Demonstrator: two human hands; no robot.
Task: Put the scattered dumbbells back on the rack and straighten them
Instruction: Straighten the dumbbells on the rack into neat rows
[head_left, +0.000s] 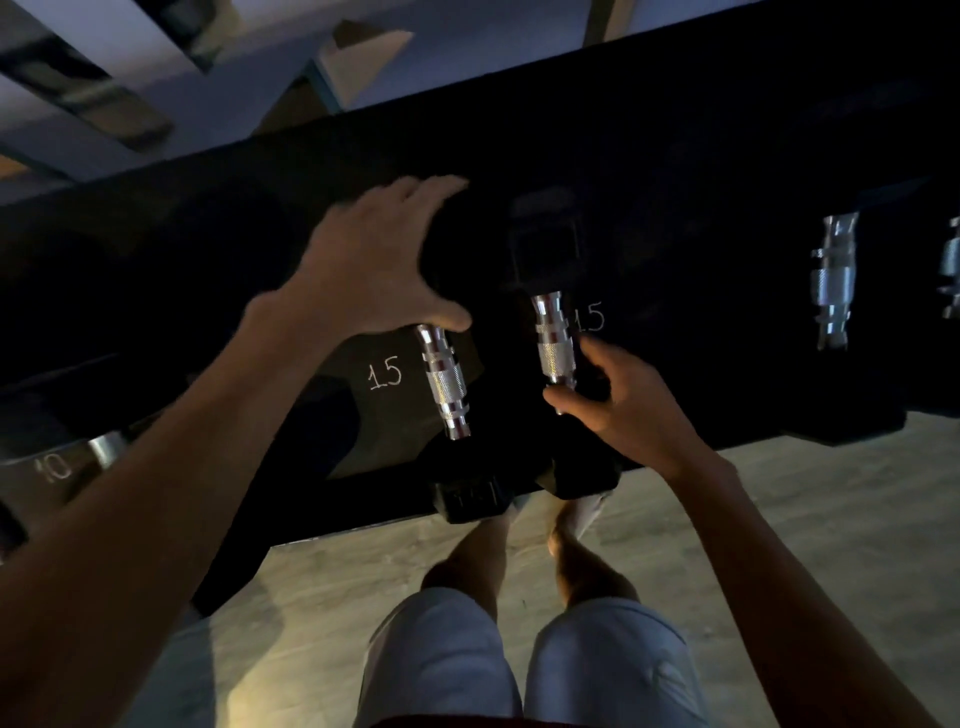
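Observation:
Two black dumbbells with chrome handles lie side by side on the dark rack (727, 156), each next to a chalked "15". My left hand (374, 260) cups the far black head of the left dumbbell (444, 382), fingers spread over it. My right hand (618, 400) curls around the near end of the right dumbbell's handle (553, 338), thumb and fingers touching the chrome. The near heads of both dumbbells stick out over the rack's front edge, above my knees.
More chrome-handled dumbbells (834, 280) sit on the rack to the right. Another one marked "10" (78, 457) lies at the far left. Pale floor (779, 519) runs below the rack, with my legs and light shorts (519, 654) close to its edge.

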